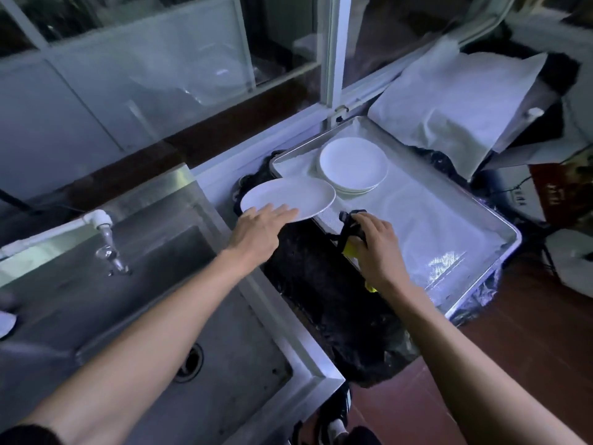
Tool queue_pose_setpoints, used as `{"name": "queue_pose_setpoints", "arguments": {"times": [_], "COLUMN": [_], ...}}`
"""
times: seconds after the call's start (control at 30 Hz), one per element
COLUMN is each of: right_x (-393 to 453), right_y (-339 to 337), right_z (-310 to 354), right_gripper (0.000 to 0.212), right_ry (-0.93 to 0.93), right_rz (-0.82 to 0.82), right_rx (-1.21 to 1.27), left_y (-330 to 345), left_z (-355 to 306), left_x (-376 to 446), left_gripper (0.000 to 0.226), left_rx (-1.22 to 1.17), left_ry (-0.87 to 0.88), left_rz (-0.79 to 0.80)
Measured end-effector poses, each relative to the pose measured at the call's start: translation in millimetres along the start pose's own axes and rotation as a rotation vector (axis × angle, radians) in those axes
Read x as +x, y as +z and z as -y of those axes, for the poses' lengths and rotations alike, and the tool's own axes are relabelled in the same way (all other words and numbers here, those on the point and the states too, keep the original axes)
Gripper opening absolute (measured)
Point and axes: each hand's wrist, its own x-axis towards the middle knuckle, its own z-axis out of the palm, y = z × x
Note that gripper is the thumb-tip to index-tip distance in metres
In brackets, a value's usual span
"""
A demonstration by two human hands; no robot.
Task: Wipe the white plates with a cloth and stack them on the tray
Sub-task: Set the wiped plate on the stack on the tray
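Just left of the metal tray [481, 203], the left hand [260, 231] holds a white plate [288, 195] by its near rim, fingers laid almost straight over the top; how the thumb lies underneath cannot be told. The plate hangs tilted above the tray's near-left corner, beside a stack of white plates [353, 167] resting on the tray's white liner. The right hand [378, 245] curls around a yellow cloth [349, 248] with a black strap at the tray's near edge. A steel sink [144, 300] with a tap [107, 245] lies at left.
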Motion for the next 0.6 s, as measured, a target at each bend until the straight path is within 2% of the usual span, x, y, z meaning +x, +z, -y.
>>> {"name": "queue_pose_setpoints", "arguments": {"times": [0.13,0.3,0.6], "right_x": [13.4,24.0,35.0], "right_y": [-14.0,-22.7,-24.9], "right_z": [-35.1,-69.1,-109.8], "right_gripper": [0.045,0.046,0.046], "right_ry": [0.025,0.104,0.146], "right_rz": [0.007,0.000,-0.008], "right_rx": [0.008,0.071,0.084], "left_y": [8.9,27.2,60.5], "left_z": [-39.9,-76.0,-94.3], "left_x": [49.7,101.1,151.9], "left_gripper": [0.078,0.077,0.079], "left_rx": [0.058,0.154,0.232], "left_ry": [0.063,0.104,0.096], "left_rz": [0.001,0.103,0.198]}}
